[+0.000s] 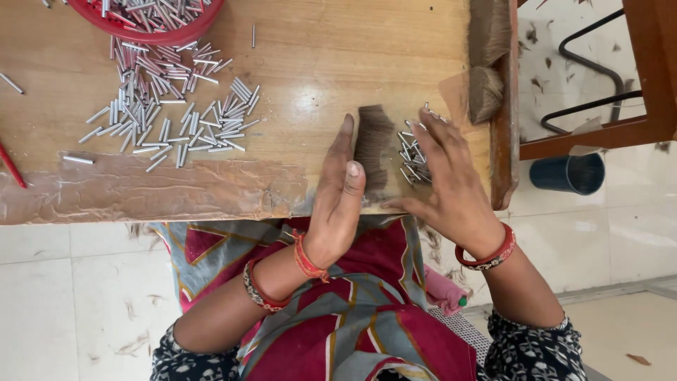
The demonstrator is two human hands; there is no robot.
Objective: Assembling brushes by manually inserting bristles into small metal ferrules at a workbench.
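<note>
— Where is the tuft of brown bristles (374, 147) seen?
— At the frame's centre, on the wooden table (310, 63); it is pressed edge-on by the left hand (340, 201), fingers straight, nothing clasped.
— And the right hand (451, 180)?
— It is spread flat over small metal tubes (414, 152), fingers loose. More tubes (166, 106) are scattered upper left, below a red bowl (151, 28).

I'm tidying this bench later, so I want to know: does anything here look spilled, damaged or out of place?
Yes. Small metal tubes lie scattered loose on the wooden table below the red bowl. The tape along the table's front edge is wrinkled and worn. Bristle clippings litter the floor beyond the table's end.
</note>
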